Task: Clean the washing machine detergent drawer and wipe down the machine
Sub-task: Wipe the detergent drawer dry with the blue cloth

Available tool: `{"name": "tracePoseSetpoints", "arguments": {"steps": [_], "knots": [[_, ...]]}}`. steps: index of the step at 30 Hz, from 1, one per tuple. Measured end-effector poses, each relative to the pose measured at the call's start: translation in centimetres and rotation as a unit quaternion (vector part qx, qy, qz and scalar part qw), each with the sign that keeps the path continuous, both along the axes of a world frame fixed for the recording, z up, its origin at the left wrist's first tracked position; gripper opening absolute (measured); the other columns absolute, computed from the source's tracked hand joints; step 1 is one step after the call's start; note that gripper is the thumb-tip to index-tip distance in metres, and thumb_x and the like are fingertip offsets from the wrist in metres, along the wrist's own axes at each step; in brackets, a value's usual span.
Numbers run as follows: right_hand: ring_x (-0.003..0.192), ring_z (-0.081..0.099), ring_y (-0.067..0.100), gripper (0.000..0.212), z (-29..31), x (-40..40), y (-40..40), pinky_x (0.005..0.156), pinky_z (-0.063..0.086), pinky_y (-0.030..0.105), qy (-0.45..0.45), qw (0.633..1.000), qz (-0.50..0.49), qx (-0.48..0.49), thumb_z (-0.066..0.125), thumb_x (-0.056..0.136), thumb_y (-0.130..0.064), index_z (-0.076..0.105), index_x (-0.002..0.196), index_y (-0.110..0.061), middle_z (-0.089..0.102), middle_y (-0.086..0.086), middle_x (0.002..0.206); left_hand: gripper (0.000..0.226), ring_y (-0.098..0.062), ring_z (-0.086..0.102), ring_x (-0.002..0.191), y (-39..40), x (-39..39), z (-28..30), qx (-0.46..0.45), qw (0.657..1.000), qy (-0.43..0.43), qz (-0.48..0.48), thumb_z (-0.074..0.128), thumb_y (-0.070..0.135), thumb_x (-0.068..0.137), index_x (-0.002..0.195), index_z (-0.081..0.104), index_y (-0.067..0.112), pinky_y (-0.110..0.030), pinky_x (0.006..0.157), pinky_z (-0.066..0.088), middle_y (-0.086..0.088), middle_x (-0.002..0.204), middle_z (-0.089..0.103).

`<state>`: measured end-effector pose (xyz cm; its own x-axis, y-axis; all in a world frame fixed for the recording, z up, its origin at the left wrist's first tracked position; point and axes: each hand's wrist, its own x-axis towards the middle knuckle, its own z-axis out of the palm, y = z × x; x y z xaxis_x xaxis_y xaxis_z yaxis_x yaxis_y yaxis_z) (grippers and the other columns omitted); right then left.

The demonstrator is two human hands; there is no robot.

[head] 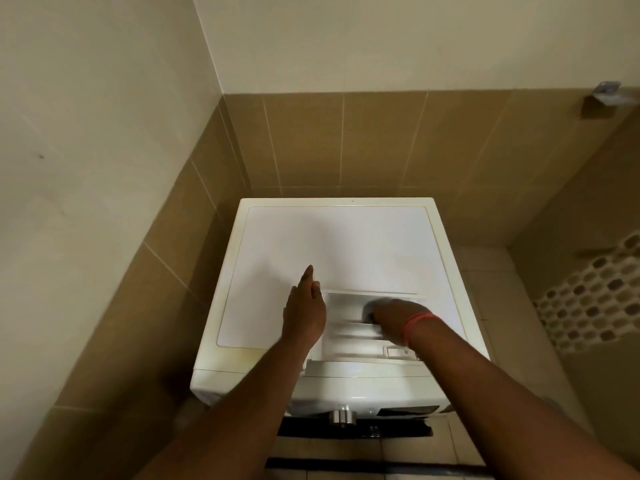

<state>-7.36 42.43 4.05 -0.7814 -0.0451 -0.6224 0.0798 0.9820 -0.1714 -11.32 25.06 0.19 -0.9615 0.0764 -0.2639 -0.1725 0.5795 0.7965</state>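
Drawer (360, 327) lay on machine (311, 244) top, long axis front-to-back. Right hand (388, 315) reached inside, grip hidden, cannot tell. Left hand (304, 313) beside its left wall, fingers straight, empty.

Both forearms are bare; a thin orange-pink band (420, 323) circles the right wrist.
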Motion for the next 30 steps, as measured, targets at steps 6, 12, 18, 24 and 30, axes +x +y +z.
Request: {"name": "tracePoseSetpoints", "arguments": {"steps": [6,12,18,24,30], "knots": [[0.133,0.046,0.023,0.059,-1.2,0.3,-3.8,0.112,0.035,0.032,0.086,0.992,0.016,-0.094,0.045,0.091,0.006,0.05,0.141,-0.024,0.047,0.001,0.147,0.046,-0.026,0.039,0.14,0.2,-0.1,0.1,-0.002,1.0,0.004,0.006,0.025,0.038,0.106,0.152,0.022,0.039,-0.047,0.115,0.034,-0.001,0.154,0.039],[0.125,0.053,0.029,0.05,-0.5,0.3,-0.2,0.104,0.043,0.034,0.062,0.996,0.056,-0.036,0.045,0.091,0.001,0.056,0.134,-0.021,0.054,0.008,0.139,0.046,-0.027,0.038,0.14,0.0,-0.3,-0.4,-0.001,1.0,0.007,0.003,0.024,0.039,0.105,0.151,0.022,0.041,-0.05,0.114,0.033,-0.002,0.151,0.042],[0.102,0.059,0.025,0.034,0.4,0.1,3.9,0.088,0.047,0.031,0.154,0.986,-0.004,0.066,0.062,0.083,-0.008,0.064,0.116,-0.016,0.063,0.006,0.107,0.045,-0.026,0.033,0.144,-0.1,-0.3,-0.5,0.018,1.0,0.002,-0.002,0.024,0.037,0.106,0.151,0.022,0.042,-0.049,0.116,0.031,0.001,0.153,0.04],[0.085,0.063,0.028,0.037,-2.5,2.4,-1.4,0.074,0.05,0.028,0.341,0.928,-0.06,-0.138,0.065,0.078,0.003,0.068,0.112,-0.011,0.058,0.01,0.103,0.046,-0.025,0.04,0.139,0.3,-0.2,0.1,0.024,1.0,0.001,0.009,0.027,0.032,0.107,0.153,0.022,0.036,-0.04,0.115,0.034,-0.001,0.154,0.038],[0.071,0.045,0.017,0.017,-2.7,-1.3,-5.8,0.061,0.036,0.026,0.41,0.899,-0.022,-0.155,0.069,0.076,0.0,0.06,0.082,-0.013,0.052,0.006,0.087,0.046,-0.025,0.052,0.127,0.2,-0.3,-0.3,0.035,0.999,-0.008,0.023,0.029,0.031,0.106,0.15,0.025,0.04,-0.044,0.109,0.043,-0.006,0.144,0.051]]}}
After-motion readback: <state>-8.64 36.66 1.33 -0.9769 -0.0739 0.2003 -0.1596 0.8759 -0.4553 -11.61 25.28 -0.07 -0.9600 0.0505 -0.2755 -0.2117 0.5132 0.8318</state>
